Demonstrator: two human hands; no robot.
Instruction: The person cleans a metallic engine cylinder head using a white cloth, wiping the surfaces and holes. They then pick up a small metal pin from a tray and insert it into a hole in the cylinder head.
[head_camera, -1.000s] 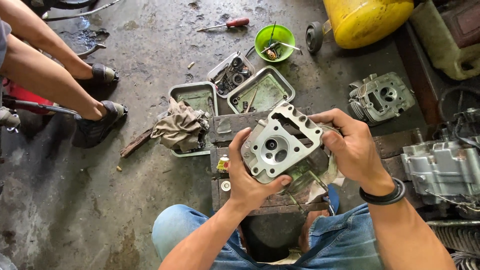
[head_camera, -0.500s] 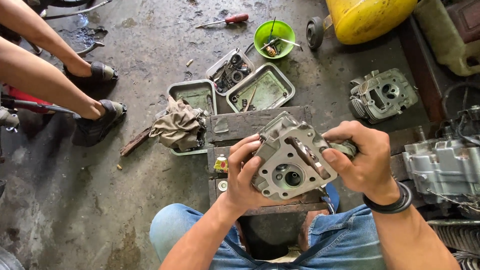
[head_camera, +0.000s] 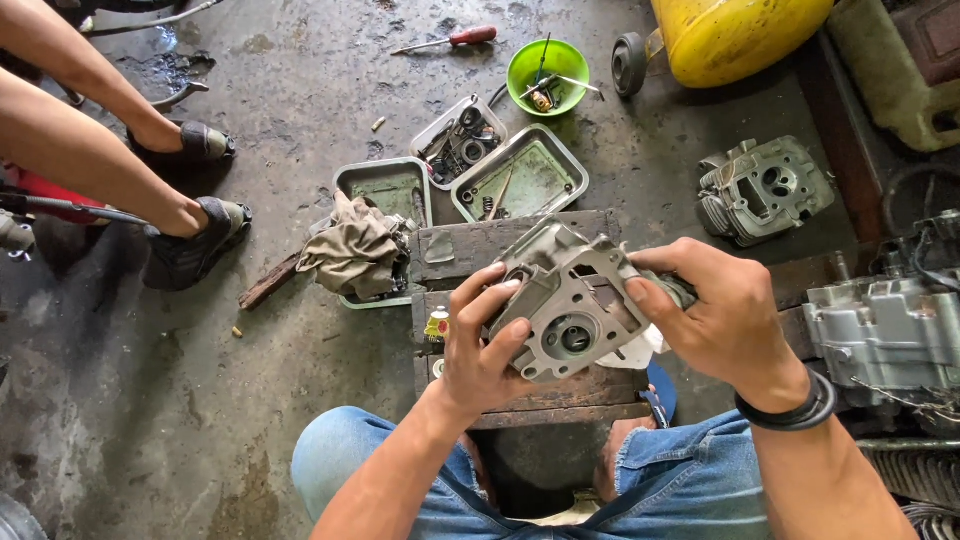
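Head view: both hands, left hand (head_camera: 480, 350) and right hand (head_camera: 725, 320), grip grey cylinder head (head_camera: 565, 305), seemingly bare cast metal.

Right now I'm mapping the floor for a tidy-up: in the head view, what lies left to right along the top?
Red-handled screwdriver → green bowl → small black wheel → yellow tank.

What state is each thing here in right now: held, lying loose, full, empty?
Cylinder head: held up, tilted, between both hands.
Left hand: gripping its left side.
Right hand: gripping its right side, with a rag.
Second cylinder head: lying on the floor.
Green bowl: holding small parts.
Red-handled screwdriver: lying loose.
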